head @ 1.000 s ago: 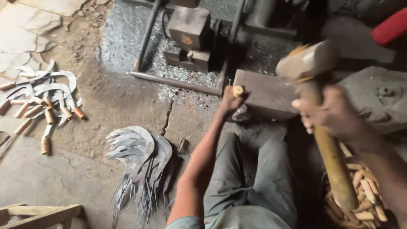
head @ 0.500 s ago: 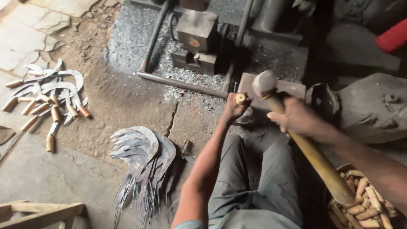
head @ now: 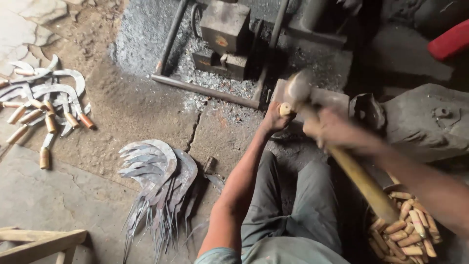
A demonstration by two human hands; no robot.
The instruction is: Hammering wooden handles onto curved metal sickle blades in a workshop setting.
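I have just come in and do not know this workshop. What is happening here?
A person sits on the ground. The left hand steadies a wooden handle on a metal block, while the right hand swings a mallet onto it. Bare sickle blades lie stacked at the left; a basket of handles stands at the right.

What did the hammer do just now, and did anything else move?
The hammer swung down from up high onto the wooden handle at the anvil, with the right hand keeping its grip. The left hand kept holding the handle there. The bare blades, the finished sickles and the basket of handles lay as before.
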